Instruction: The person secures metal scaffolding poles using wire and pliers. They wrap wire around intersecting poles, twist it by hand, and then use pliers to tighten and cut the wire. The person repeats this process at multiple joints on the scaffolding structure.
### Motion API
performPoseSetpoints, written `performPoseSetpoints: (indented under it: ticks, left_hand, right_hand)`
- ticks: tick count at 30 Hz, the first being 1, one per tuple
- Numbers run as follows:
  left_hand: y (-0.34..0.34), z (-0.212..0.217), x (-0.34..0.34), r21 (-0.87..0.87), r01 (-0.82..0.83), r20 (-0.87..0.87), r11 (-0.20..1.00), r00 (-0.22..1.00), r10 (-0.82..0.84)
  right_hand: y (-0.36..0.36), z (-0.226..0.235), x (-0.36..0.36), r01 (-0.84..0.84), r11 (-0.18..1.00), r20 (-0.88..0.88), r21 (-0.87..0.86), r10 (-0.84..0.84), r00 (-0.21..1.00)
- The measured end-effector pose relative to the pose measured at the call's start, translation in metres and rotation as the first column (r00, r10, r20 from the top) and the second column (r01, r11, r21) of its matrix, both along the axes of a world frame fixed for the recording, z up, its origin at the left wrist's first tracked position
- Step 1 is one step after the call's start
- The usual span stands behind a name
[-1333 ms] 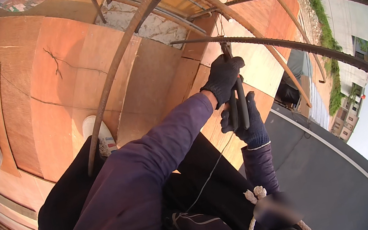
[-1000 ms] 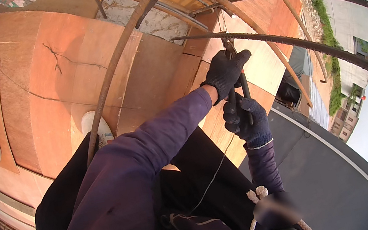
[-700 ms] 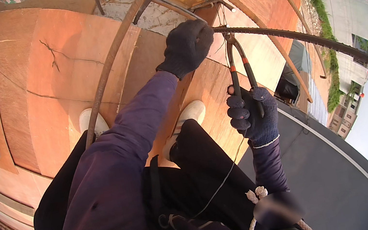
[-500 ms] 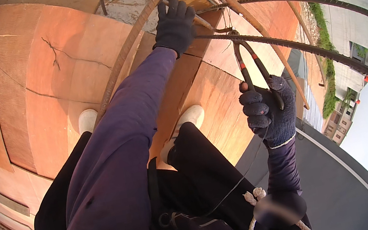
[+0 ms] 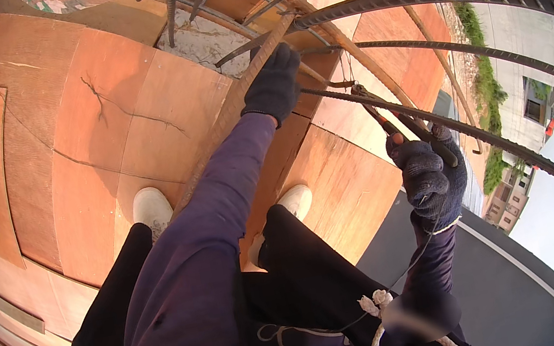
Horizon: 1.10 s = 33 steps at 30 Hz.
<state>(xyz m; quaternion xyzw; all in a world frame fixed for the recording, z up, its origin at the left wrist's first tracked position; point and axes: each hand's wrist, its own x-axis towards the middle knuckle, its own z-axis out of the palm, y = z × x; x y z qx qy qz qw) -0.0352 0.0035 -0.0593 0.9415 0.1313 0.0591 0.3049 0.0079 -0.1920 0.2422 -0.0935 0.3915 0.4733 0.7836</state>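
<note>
The long-handled steel pincers with dark grips point(image 5: 397, 118) lie slanted from 10 o'clock down to 4 o'clock, nose at a ribbed, rusty brown rebar bar point(image 5: 478, 134), which curves from 11 o'clock toward 4 o'clock. A second thick rusty rebar pole point(image 5: 223, 119) tilts from 1 o'clock to 7 o'clock.

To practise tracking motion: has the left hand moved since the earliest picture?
Yes. The left hand has gone up and left, away from the right hand with the pliers, to grip the rusty bar.
</note>
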Motion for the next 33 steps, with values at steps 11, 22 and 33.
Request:
performPoseSetpoints:
  ticks: [11, 22, 33]
  left_hand:
    - [-0.108, 0.1, -0.043, -0.773, -0.246, -0.277, -0.584, 0.96, -0.037]
    - [-0.132, 0.104, 0.004, -0.628, -0.271, -0.305, -0.729, 0.948, -0.089]
    - [-0.14, 0.066, 0.011, -0.931, -0.354, -0.354, 0.092, 0.935, 0.017]
  right_hand:
    - [-0.054, -0.107, -0.095, 0.287, 0.83, -0.041, 0.477, -0.305, 0.951]
    - [-0.096, -0.11, -0.069, -0.184, 0.643, 0.431, -0.744, 0.671, 0.604]
    - [-0.087, -0.18, -0.075, -0.14, 0.335, 0.308, -0.932, 0.934, 0.179]
